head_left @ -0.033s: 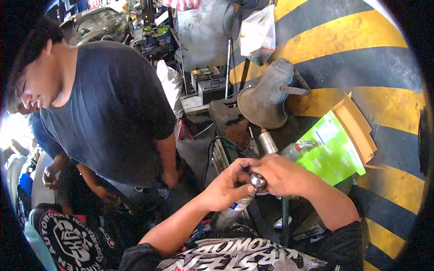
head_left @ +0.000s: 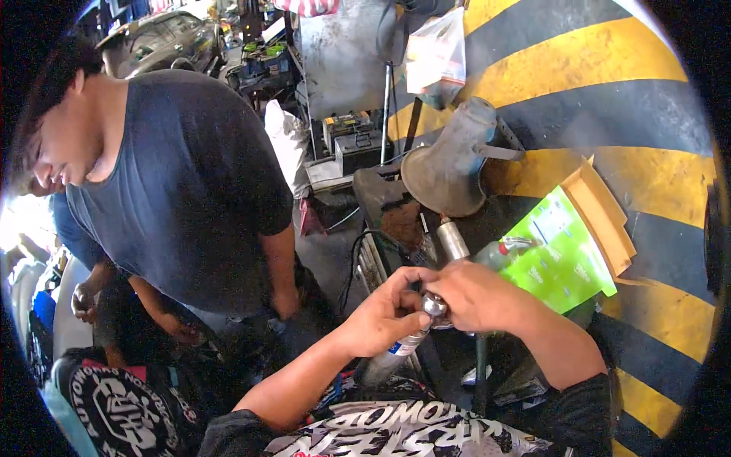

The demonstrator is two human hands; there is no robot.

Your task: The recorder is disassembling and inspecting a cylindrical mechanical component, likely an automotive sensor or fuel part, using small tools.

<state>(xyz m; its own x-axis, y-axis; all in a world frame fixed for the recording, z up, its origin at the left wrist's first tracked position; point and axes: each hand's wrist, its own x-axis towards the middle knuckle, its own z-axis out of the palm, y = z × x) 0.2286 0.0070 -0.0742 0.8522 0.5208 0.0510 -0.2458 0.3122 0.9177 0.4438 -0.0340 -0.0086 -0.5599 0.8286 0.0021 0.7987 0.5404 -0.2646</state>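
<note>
A shiny metal ball-ended part [head_left: 434,305] is held between my two hands, low in the middle of the view. My left hand [head_left: 386,318] pinches it from the left, thumb against its side. From the right, my right hand [head_left: 476,293] closes around it; its fingertips are mostly hidden. Just below the ball, partly behind my left hand, is a pale cylinder [head_left: 384,365] with a blue and white label; whether it is joined to the ball, I cannot tell. Beyond my hands lies a metal cylinder [head_left: 452,241], and beside it a bottle with a red-and-silver top [head_left: 496,254].
An opened green cardboard box [head_left: 552,263] lies at right. Farther back stands a flared, rusty metal stand [head_left: 449,175], with a plastic bag [head_left: 435,61] above. Car batteries [head_left: 358,148] sit behind. A person in a dark shirt [head_left: 183,190] stands close at left; another shirt [head_left: 118,404] shows lower left.
The person at the lower left has shifted slightly, and the standing person's head and body have moved a little. My hands keep the same hold.
</note>
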